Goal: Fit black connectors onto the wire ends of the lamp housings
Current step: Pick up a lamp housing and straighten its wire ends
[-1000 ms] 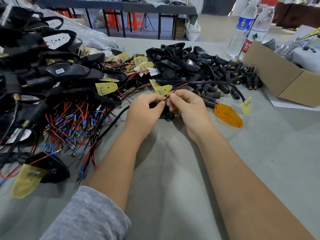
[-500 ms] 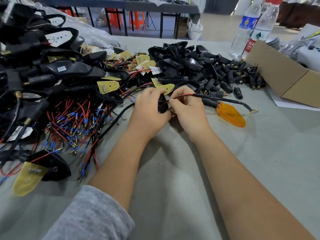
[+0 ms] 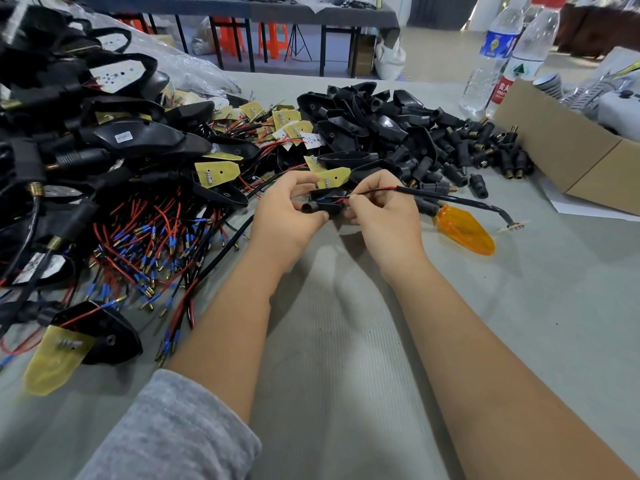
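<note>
We are gripping a black lamp housing [image 3: 323, 202] in our left hand [image 3: 285, 216], fingers curled round its stem end, just in front of the heap of loose black connectors [image 3: 460, 150]. Our right hand [image 3: 382, 216] is pinching the housing's red wire [image 3: 372, 192] between thumb and fingertips, touching the housing. The black cable [image 3: 460, 200] is running from that pinch toward an orange lens [image 3: 465, 230] lying on the grey table [image 3: 519, 323], nearer us than the connector heap. Left of the heap, wired housings [image 3: 138, 140] are lying piled.
</note>
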`<state>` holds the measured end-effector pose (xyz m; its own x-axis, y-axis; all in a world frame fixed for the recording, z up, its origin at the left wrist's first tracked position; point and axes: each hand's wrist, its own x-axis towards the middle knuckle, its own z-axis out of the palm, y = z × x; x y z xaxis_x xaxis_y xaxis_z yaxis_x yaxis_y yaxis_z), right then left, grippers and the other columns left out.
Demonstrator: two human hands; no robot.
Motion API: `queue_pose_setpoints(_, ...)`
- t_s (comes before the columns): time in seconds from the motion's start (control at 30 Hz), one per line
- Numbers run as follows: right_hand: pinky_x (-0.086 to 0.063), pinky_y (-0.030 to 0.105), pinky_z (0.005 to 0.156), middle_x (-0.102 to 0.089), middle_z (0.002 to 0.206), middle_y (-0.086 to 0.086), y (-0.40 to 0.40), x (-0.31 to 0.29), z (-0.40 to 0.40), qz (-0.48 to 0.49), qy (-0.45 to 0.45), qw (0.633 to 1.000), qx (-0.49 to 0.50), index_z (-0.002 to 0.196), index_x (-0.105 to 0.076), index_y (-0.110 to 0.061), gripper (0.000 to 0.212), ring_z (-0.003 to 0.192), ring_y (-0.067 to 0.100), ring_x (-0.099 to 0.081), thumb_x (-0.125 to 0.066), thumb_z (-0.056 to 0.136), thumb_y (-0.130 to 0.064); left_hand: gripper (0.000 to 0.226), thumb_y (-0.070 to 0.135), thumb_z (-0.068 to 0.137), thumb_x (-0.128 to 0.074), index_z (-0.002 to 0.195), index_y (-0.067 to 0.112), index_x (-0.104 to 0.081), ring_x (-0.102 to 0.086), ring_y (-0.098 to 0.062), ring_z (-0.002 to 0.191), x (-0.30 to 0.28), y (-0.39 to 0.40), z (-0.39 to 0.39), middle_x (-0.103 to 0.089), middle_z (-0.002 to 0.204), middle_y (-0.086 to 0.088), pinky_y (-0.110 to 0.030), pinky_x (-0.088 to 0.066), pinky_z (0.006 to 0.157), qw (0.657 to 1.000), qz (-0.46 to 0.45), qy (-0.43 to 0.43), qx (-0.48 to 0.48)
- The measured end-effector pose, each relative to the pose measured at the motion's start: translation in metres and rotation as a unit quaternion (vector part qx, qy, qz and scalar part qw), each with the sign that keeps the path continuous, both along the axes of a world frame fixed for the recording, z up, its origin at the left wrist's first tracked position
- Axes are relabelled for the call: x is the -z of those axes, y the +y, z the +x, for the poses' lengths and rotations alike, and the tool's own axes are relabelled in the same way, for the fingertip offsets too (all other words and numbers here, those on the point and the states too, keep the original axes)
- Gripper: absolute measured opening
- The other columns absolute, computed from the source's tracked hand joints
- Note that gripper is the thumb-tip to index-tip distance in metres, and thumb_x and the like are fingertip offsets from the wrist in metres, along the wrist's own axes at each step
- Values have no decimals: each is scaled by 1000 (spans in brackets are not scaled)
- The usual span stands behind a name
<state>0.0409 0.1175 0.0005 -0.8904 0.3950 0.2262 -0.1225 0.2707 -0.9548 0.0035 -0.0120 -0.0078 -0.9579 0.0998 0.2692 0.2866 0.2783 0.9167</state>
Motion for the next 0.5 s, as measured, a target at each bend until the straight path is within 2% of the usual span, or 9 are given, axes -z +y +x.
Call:
queue_pose_setpoints(0.07,-55,52,80,-67,80,10,-1,-1,1,-6,5,1000,-6,74,-58,-22,20,83,30,-67,-58,82,-4,46,-9,76,-70,107,22,-60,-61,-7,103,1,-1,-2,-64,109,4,-16,-49,91,1000,14,-5,-19)
queue_pose_setpoints(0.17,-54,50,80,-67,78,9,-2,-3,2,-26,27,999,-18,73,-58,-22,21,84,32,-67,-57,81,-2,43,-8,77,-69,107,21,-61,-66,-9,91,2,0,-5,-66,101,2,-28,-53,90,999,26,-30,-36)
queue_pose_setpoints(0.2,-54,48,80,-66,76,8,-3,-3,3,-34,31,999,-26,73,-58,-21,22,84,31,-68,-57,81,-1,42,-7,77,-70,110,19,-62,-65,-5,86,2,-1,-5,-65,99,3,-25,-53,88,999,17,-31,-37)
queue_pose_setpoints(0.27,-57,40,76,-66,77,8,-3,-4,3,-53,36,997,-46,75,-57,-18,23,80,25,-70,-56,84,3,41,-4,77,-71,111,17,-65,-62,2,80,3,-2,-5,-66,99,5,-10,-48,82,999,-23,-6,-45)
queue_pose_setpoints(0.33,-57,32,72,-66,80,12,-4,-5,3,-73,35,995,-60,77,-56,-14,22,75,19,-70,-54,86,6,39,0,75,-72,108,20,-70,-58,4,82,1,-3,-1,-65,95,13,5,-36,75,994,-80,46,-62)
queue_pose_setpoints(0.37,-57,31,70,-66,80,12,-5,-6,4,-85,33,994,-65,78,-56,-13,22,73,18,-70,-53,87,7,38,2,74,-71,107,21,-71,-55,7,85,0,-3,0,-64,92,18,8,-32,74,991,-95,68,-71)
queue_pose_setpoints(0.43,-57,30,68,-66,78,12,-5,-8,3,-133,31,988,-76,80,-54,-10,21,69,17,-70,-51,89,8,36,1,74,-68,104,21,-72,-51,11,90,-1,-3,2,-61,88,22,8,-32,74,989,-87,82,-81)
queue_pose_setpoints(0.5,-59,28,64,-67,77,13,-4,-9,4,-198,31,976,-89,82,-53,-8,19,67,19,-70,-49,92,8,32,4,77,-67,103,22,-72,-58,3,84,-2,-1,2,-63,84,21,-3,-42,77,994,-48,59,-78)
